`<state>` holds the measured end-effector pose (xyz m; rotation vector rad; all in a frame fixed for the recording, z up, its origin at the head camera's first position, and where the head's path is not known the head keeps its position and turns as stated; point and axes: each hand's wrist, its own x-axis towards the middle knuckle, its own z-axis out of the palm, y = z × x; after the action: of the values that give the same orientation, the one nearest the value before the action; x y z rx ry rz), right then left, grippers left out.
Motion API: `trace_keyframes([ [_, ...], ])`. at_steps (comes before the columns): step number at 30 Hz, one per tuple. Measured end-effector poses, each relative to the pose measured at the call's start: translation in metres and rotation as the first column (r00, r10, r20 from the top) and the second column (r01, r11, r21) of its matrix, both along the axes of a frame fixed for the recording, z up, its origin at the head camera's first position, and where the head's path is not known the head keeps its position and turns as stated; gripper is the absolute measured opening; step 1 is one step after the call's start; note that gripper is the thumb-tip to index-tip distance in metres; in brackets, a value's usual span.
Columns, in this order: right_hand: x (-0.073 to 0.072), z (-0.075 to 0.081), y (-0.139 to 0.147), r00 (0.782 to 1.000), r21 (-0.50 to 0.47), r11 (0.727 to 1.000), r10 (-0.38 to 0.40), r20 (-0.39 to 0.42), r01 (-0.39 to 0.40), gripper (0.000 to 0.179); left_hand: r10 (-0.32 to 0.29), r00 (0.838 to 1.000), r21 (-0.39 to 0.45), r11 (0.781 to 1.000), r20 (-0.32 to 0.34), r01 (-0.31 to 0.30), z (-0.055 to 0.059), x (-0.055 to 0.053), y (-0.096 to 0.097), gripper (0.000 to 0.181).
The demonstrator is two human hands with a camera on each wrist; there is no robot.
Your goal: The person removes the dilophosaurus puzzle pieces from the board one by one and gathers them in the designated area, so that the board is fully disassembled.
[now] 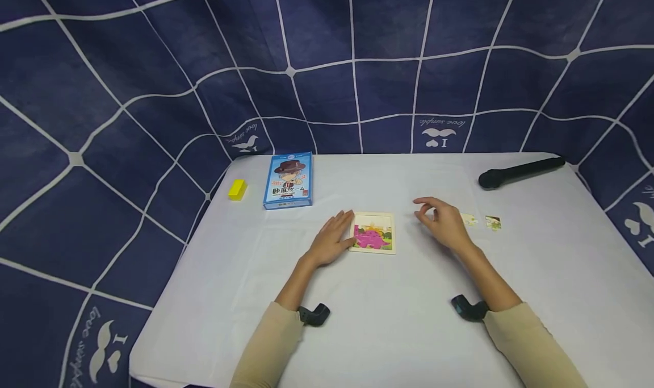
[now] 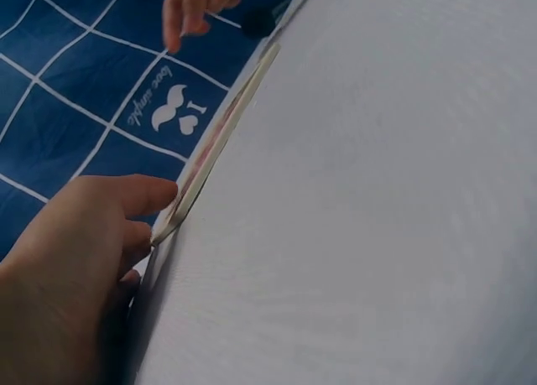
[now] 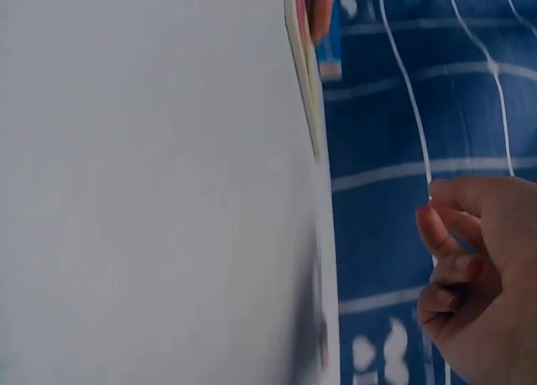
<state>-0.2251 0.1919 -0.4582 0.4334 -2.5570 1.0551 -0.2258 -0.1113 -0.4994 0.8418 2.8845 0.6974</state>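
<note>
Puzzle board (image 1: 365,220) lies well apart from all edges of the surface (image 1: 388,308); open room separates it from the right hand (image 1: 443,223), grip fingertips slightly apart. Left hand (image 1: 329,241): grip fingers extended, touching the board's left side. Board nearly square, long axis indeterminate; 1 side parallels the far edge, picture upright toward the person.

Beige-sleeved forearms (image 1: 273,339) reach from the near side; bare left hand (image 1: 329,240) lies palm-down, bare right hand (image 1: 443,222) hovers, fingers (image 3: 461,195) loosely bent.
</note>
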Motion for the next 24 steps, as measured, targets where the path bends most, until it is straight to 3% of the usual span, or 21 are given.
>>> trace_keyframes([
  [3,-0.001,-0.005,-0.028,0.995,0.006,0.996,0.087,0.049,-0.087,0.030,-0.016,1.000,-0.037,0.999,-0.013,0.015,-0.002,0.000,0.002,0.066],
  [7,-0.003,-0.014,-0.056,0.971,0.009,0.982,0.187,0.151,-0.191,0.038,-0.019,1.000,-0.048,0.999,-0.007,0.019,-0.003,0.000,0.005,0.067],
  [12,-0.003,-0.026,-0.075,0.944,0.015,0.968,0.239,0.225,-0.249,0.041,-0.007,1.000,-0.063,0.998,-0.015,0.006,-0.003,0.002,0.005,0.067],
  [24,0.003,-0.034,-0.093,0.976,0.208,0.958,0.172,0.133,-0.197,0.038,0.005,0.999,-0.121,0.993,-0.048,-0.011,-0.001,0.005,0.005,0.068],
])
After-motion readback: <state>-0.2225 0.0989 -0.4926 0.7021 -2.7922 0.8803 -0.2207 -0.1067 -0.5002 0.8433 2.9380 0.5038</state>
